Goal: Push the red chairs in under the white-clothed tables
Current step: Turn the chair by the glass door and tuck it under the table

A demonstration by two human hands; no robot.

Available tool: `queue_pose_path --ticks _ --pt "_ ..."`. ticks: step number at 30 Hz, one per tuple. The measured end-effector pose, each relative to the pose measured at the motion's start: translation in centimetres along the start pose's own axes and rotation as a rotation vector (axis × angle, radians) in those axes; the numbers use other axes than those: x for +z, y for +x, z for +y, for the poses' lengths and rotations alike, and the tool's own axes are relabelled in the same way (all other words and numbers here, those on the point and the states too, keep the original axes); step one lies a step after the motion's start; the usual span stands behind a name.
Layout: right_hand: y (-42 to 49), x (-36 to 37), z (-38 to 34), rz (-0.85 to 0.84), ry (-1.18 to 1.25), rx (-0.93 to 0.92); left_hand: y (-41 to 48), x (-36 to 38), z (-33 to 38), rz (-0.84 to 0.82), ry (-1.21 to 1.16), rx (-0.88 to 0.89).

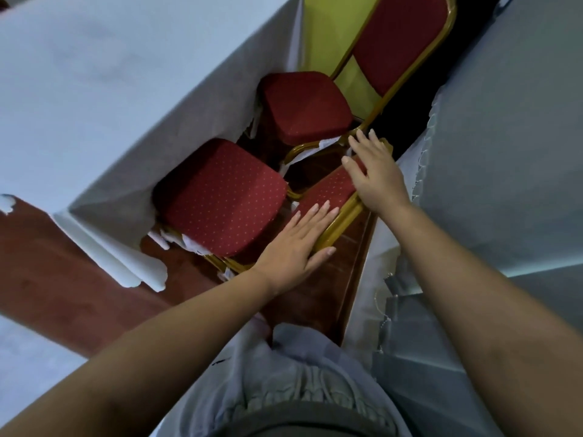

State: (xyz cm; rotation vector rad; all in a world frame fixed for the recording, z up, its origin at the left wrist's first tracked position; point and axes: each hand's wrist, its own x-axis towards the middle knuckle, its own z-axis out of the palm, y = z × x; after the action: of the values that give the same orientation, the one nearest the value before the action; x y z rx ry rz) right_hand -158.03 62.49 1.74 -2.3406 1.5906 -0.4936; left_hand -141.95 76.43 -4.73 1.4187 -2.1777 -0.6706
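step: pushing the near chair (pixel 220 197) in at the left table (pixel 110 89); push looks just begun or midway, can't tell which
near chair: red dotted seat, front edge meets the left table's hanging cloth, most of the seat out from under it
backrest top (pixel 331 187): on the chair side away from the left table, both hands on it
left hand (pixel 296 244): flat, fingers straight and together, palm pressing the backrest top, thumb out over the gold frame, nothing gripped
right hand (pixel 375 175): flat, fingers spread, resting on the far end of the same rail, no curl round it
far chair (pixel 306 104): further along the left table's edge, seat also mostly out, not yet done
right table (pixel 504 152): white cloth, across the aisle from the left table
next move: even push from both palms toward the left table, keep the chair square so its legs don't snag the cloth; then the far chair
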Motion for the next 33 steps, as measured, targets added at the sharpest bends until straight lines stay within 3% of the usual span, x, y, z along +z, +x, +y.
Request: queue_pose_path --ticks 12,29,33 --pt "0.7 0.2 0.0 -0.011 -0.057 -0.089 -0.1 -0.2 0.0 0.049 0.124 0.0" --pt "9.8 5.4 -8.2 -0.052 -0.061 -0.211 -1.0 -8.1 -8.0 0.163 0.189 -0.23" --pt "11.9 5.9 -9.0 -0.072 0.148 -0.211 -0.1 -9.4 -9.4 0.212 0.155 -0.291"
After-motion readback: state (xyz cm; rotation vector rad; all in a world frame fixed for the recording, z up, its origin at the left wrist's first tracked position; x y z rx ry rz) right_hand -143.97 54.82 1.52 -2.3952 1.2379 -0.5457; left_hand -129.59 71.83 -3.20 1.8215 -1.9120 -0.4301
